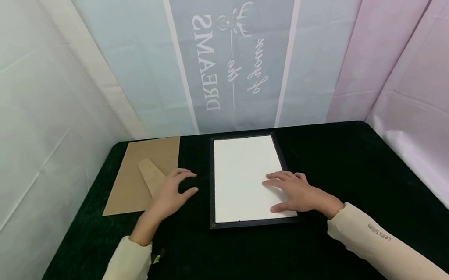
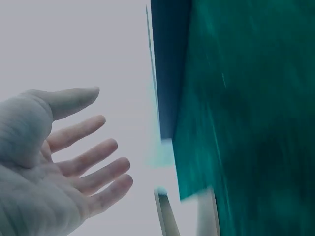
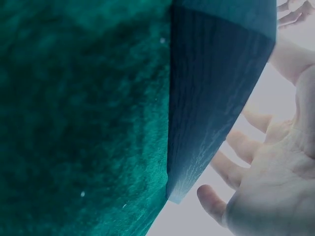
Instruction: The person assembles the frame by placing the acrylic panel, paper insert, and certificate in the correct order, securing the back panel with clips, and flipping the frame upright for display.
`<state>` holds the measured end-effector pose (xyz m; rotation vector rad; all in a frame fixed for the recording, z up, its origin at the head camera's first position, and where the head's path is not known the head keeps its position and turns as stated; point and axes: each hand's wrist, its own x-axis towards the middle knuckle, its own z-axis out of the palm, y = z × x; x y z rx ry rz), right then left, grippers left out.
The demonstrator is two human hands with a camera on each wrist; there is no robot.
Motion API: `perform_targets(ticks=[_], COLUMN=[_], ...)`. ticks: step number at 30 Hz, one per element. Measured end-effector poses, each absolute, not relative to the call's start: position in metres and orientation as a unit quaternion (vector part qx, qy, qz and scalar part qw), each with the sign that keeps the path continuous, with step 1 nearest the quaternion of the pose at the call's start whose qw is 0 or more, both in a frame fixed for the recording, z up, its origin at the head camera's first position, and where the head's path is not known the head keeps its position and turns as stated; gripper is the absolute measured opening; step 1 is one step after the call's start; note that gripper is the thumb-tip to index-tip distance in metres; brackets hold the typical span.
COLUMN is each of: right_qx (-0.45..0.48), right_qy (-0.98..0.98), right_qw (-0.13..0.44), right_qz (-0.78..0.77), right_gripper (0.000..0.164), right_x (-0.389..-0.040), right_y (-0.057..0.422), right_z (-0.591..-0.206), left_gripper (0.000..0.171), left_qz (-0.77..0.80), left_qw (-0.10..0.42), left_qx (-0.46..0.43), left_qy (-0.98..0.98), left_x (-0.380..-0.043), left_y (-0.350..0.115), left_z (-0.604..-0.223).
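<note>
A black picture frame (image 1: 212, 202) lies on the dark green cloth with a white sheet (image 1: 243, 178) filling its inside. My right hand (image 1: 292, 192) is over the sheet's right side, fingers spread toward the left; whether the fingertips touch it I cannot tell. In the right wrist view the frame's dark side (image 3: 211, 88) stands beside the loosely extended fingers. A brown backing board (image 1: 121, 192) with a stand leg (image 1: 150, 174) lies to the left. My left hand (image 1: 169, 197) is over the board's right edge, thumb and fingers apart, holding nothing. The left wrist view shows its palm and parted fingers (image 2: 106, 152).
Green cloth (image 1: 329, 158) covers the table. A small dark thing with a yellow-green mark (image 1: 157, 259) shows beside the left cuff. Behind the table hangs a pale blue curtain (image 1: 242, 116) with white lettering; pale cloth walls (image 1: 29, 129) stand at both sides.
</note>
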<state>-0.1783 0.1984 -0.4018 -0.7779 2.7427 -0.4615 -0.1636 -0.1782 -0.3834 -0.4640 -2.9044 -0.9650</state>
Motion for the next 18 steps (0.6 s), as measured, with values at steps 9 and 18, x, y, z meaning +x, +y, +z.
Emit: perform_targets(ticks=[9, 18], right_qx=[-0.255, -0.251], right_qy=[0.944, 0.924], right_qw=[0.146, 0.111], right_qz=[-0.147, -0.266], right_gripper=[0.079, 0.061], right_x=[-0.184, -0.18], right_y=[0.185, 0.116], right_z=[-0.389, -0.367], left_gripper=[0.039, 0.057], left_qz=[-0.318, -0.248], left_qw=[0.035, -0.007], left_qx=[-0.036, 0.08], left_qy=[-0.947, -0.965], left_x=[-0.171, -0.167], left_y=[-0.266, -0.322], left_z=[-0.385, -0.397])
